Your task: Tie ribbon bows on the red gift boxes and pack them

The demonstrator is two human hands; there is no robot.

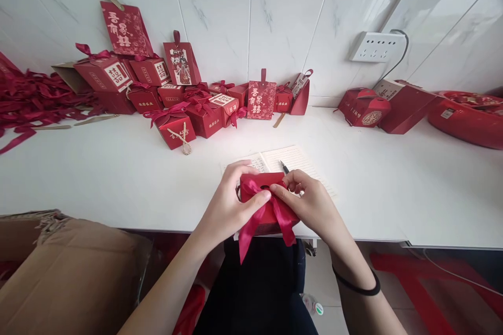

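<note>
A red gift box (267,222) sits at the table's front edge, right before me. Across its top lies a magenta ribbon (283,217), with two tails hanging down the front. My left hand (236,196) wraps the box's left side, its thumb pressing on the ribbon near the middle. From the right, my right hand (304,196) pinches at the ribbon by the dark opening on top, fingers curled. What exactly lies between the right fingertips is partly hidden. Under and behind the box are an open lined notebook (304,165) and a black pen (284,167).
Several finished red boxes (206,120) stand along the wall, left of centre. A heap of ribbons (43,97) lies far left. More boxes (363,107) and a red basin (471,120) are at right, below a power strip (378,47). A cardboard box (78,267) stands lower left.
</note>
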